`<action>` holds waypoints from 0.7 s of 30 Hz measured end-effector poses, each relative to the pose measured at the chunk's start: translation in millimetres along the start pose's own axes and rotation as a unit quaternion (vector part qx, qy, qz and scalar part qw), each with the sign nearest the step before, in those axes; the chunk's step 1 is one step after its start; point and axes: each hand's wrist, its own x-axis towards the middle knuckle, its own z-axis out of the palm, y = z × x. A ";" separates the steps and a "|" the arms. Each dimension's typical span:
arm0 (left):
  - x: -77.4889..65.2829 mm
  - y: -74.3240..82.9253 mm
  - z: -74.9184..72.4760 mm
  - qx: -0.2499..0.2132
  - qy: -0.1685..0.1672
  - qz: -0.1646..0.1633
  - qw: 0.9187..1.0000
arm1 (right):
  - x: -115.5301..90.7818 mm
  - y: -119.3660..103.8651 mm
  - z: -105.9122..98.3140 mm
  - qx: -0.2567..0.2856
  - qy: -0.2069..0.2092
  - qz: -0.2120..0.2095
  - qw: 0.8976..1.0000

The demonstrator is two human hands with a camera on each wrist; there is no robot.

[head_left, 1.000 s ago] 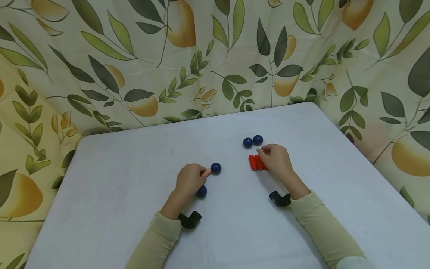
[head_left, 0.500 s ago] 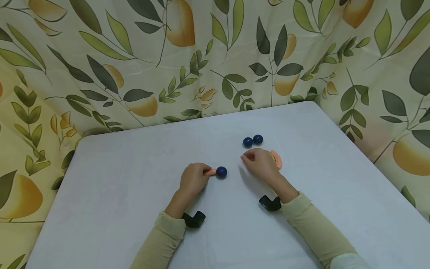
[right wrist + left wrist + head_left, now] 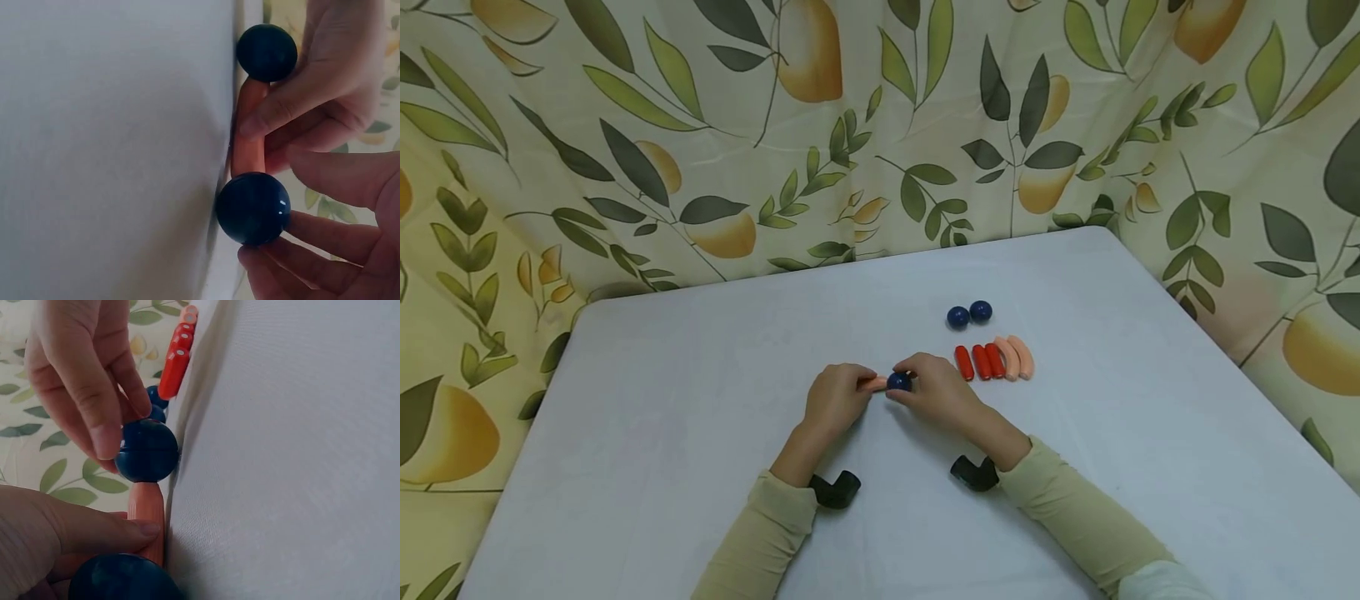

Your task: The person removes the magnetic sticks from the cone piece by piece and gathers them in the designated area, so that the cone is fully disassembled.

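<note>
Between my left thumb and fingers I pinch a peach-coloured toy stick [image 3: 251,150] with a blue ball at each end. My left hand [image 3: 837,398] is on the left. The near-end ball [image 3: 122,581] sits by that hand, hidden under it in the head view. Around the far-end blue ball [image 3: 898,382], thumb and fingers of my right hand [image 3: 936,390] hold on from the right. In the right wrist view, the fingertips [image 3: 253,256] lie against this ball's lower side. Ball and stick meet end to end, low over the white table.
Right of my hands, red sticks [image 3: 980,362] lie in a row, one slightly apart. Two curved peach sticks [image 3: 1013,358] lie beside them. Behind the row are two blue balls [image 3: 968,314]. The white table [image 3: 700,358] ends at a leaf-and-fruit curtain [image 3: 880,167].
My right hand moved left from over the red sticks to the blue ball and took hold of it. The sticks are uncovered. My left hand shifted slightly right, turning the peach stick sideways.
</note>
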 end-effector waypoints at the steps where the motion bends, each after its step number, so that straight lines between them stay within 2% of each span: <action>1: 0.0 0.1 0.0 0.001 0.000 0.001 1.000 | 0.6 -0.1 1.3 -0.002 -0.001 0.000 1.000; 4: 0.0 1.0 -0.4 0.004 0.001 -0.001 1.000 | 2.4 0.0 3.8 -0.005 0.002 -0.003 1.000; 10: 0.5 3.7 -0.9 0.004 -0.007 -0.005 1.000 | 4.0 4.5 1.3 -0.010 0.003 -0.048 0.999; 17: 0.2 5.0 -2.5 0.013 -0.001 -0.013 1.000 | 4.2 15.2 -20.0 -0.038 0.013 -0.027 0.999; 21: 0.2 3.5 -0.8 0.011 0.003 -0.011 1.000 | 5.9 23.5 -33.8 -0.028 0.021 -0.019 0.999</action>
